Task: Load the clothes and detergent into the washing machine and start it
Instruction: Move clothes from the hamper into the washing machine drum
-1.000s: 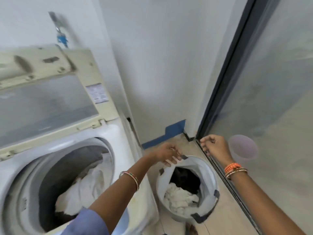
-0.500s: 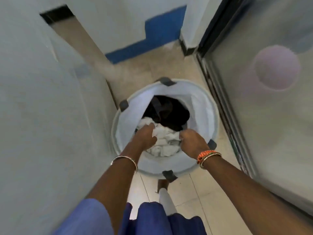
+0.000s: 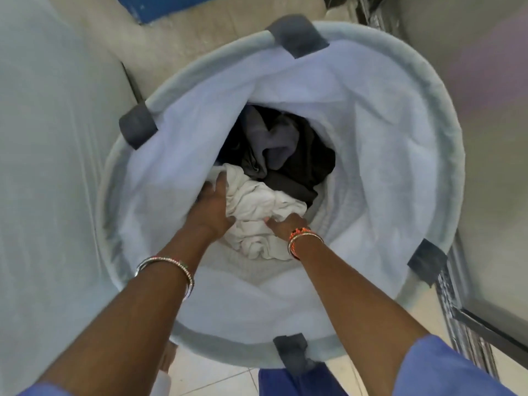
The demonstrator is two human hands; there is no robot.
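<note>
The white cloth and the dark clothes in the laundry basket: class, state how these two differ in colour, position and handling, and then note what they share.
The white cloth is pale and bunched; the dark clothes are black and grey. The white cloth lies on the near side of the laundry basket, the dark clothes on the far side. The left hand and right hand are both on the white cloth; neither touches the dark clothes. Both lie crumpled inside the same basket, side by side.

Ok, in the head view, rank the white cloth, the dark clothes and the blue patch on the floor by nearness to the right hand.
1. White cloth, touching the right hand.
2. Dark clothes, just beyond, deeper in the basket.
3. Blue patch, far top left.
</note>
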